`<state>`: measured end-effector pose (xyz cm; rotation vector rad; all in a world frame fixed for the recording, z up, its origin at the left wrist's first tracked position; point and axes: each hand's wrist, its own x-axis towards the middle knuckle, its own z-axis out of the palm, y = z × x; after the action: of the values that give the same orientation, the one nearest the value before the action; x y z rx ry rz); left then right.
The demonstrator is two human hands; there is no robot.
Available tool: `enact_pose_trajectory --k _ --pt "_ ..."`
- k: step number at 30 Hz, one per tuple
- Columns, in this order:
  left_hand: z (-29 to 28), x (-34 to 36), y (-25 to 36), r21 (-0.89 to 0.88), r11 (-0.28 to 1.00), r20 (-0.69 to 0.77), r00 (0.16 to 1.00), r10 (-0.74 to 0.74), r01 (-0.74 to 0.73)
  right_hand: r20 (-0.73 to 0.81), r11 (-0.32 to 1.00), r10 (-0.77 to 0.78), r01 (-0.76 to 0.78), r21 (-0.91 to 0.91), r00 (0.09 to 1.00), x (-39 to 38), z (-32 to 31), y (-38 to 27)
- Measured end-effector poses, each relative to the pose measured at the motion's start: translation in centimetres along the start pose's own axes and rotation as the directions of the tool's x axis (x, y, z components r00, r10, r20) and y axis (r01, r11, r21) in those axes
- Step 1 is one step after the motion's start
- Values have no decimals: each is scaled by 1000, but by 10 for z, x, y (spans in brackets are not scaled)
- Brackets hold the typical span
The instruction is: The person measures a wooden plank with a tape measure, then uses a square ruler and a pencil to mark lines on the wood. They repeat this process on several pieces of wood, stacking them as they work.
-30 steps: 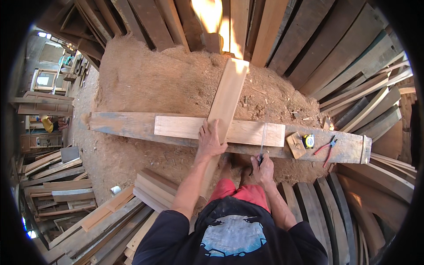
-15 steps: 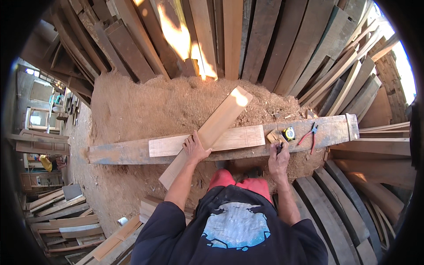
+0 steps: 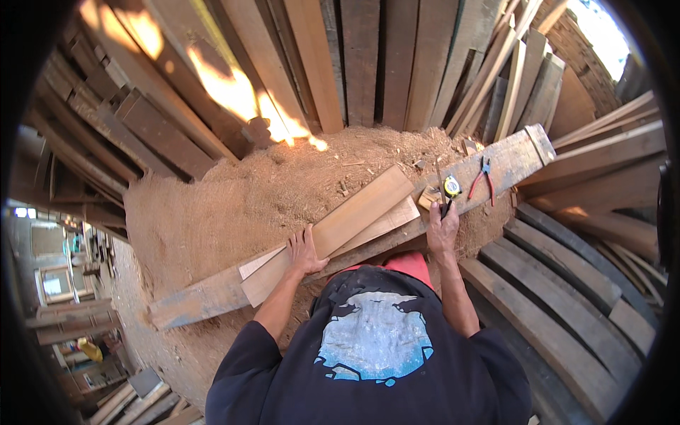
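Observation:
My left hand (image 3: 304, 253) holds a smooth brown wooden board (image 3: 365, 212), its fingers spread over the top and the near edge in its grip. That board lies slantwise over a paler board (image 3: 386, 224), covering most of it. Both rest on a long, worn plank (image 3: 212, 296). My right hand (image 3: 443, 230) is closed on a slim dark tool (image 3: 445, 207), whose kind I cannot make out. Just beyond its fingers are a small wooden block (image 3: 428, 197) and a yellow-and-black tape measure (image 3: 451, 186). Red-handled pliers (image 3: 483, 180) lie farther right on the plank.
Shavings and sawdust (image 3: 205, 219) heap up behind the plank. Tall timber boards (image 3: 361, 64) lean along the far side. More dark planks (image 3: 545, 297) are stacked at my right, close to my arm. Wood scraps (image 3: 469, 146) lie near the plank's far right end.
The brown board has turned clockwise under my left hand, nearer in line with the paler board. My right hand still holds the dark tool by the tape measure. The whole view has swung round.

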<state>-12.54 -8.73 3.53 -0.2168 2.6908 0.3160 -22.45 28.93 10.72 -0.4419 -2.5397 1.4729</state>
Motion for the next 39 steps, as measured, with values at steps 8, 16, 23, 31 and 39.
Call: enact_pose_trajectory --k 8,16,23,31,39 --pt "2 13 -5 42 986 -13 986 164 -163 -178 995 55 -39 90 982 -15 12 2" --pt "-16 28 7 74 975 124 972 198 -208 -315 985 167 -175 3 934 -32 -10 8" --pt "-37 44 -4 -77 967 218 942 255 -244 -344 977 207 -209 32 916 -41 -11 1" --pt "-31 74 -46 -496 836 271 873 405 -233 -367 976 215 -206 63 905 -55 -10 13" --pt "-28 56 -31 -520 820 311 841 442 -239 -375 967 251 -244 66 892 -66 -11 16"
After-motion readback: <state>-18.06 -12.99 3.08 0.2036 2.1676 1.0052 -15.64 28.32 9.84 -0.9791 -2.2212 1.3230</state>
